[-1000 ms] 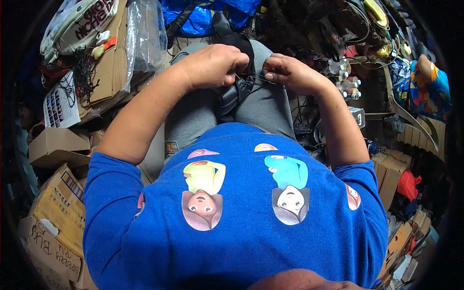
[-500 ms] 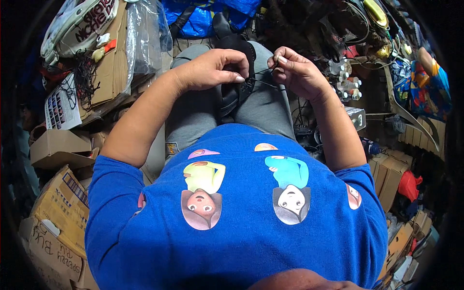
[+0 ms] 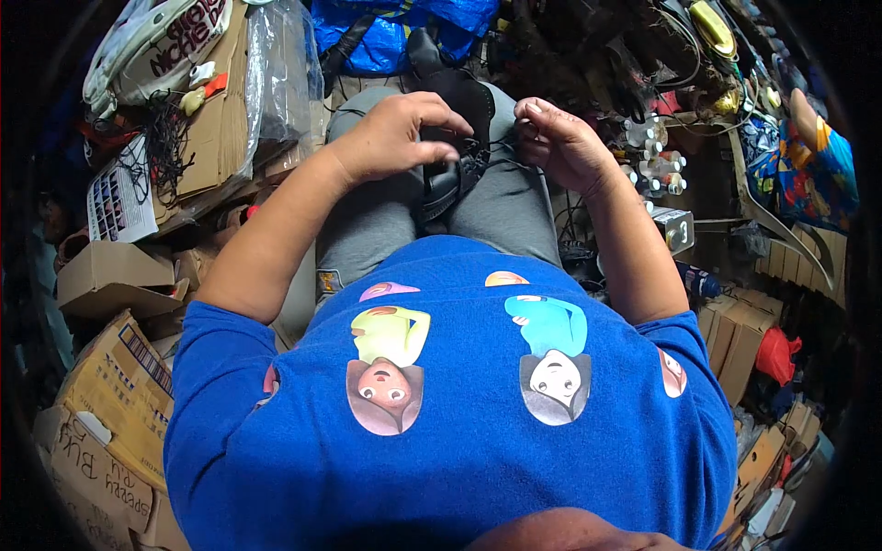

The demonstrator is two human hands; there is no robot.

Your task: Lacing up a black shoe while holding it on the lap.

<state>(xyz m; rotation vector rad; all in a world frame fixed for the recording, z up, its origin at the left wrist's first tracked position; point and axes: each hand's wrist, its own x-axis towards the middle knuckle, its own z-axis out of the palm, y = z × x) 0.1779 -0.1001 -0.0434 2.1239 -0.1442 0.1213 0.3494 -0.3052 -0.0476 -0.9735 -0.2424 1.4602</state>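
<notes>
A black shoe (image 3: 459,174) lies lengthwise between my thighs on grey trousers (image 3: 377,234). My left hand (image 3: 404,136) hovers at the left side of its opening, thumb and index finger apart with a gap between them; its other fingers are partly hidden. On the right, my right hand (image 3: 560,142) is raised over my right thigh, with fingertips pinched together. A thin black cord (image 3: 502,143), perhaps a lace or thread, runs from the shoe toward those fingers. What exactly sits between the fingertips is very small.
Flattened cardboard (image 3: 213,138) and clear plastic wrap (image 3: 280,87) lie to the left, above an open carton (image 3: 115,280). A blue bag (image 3: 377,46) sits beyond my knees. Small capped bottles (image 3: 657,165) stand at the right, near stacked boxes (image 3: 735,335).
My left thumb and index finger have spread apart and moved slightly off the shoe. The right hand has stayed nearly in place, its fingers shifting a little.
</notes>
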